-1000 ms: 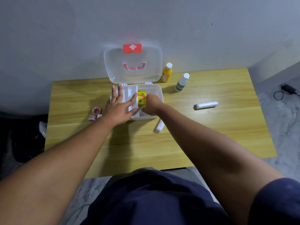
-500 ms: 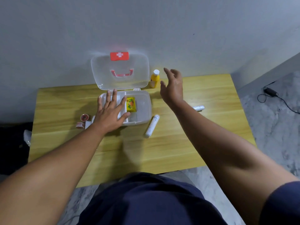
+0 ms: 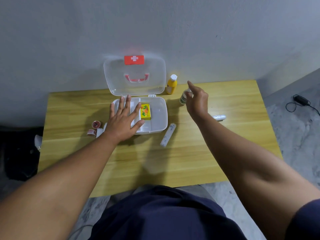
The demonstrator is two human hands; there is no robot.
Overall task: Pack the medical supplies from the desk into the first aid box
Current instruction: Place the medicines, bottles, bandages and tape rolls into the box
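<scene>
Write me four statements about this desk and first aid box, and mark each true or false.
1. The first aid box has its lid open. True.
2. The yellow packet lies inside the box. True.
3. The left hand grips the yellow bottle. False: it rests flat on the box; the bottle stands on the desk.
4. The bandage roll is packed in the box. False: it lies on the desk beside the box.

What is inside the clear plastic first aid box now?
A small yellow cardboard box lies in the clear plastic first aid box. The left hand rests flat over its left part, hiding whatever is beneath.
</scene>
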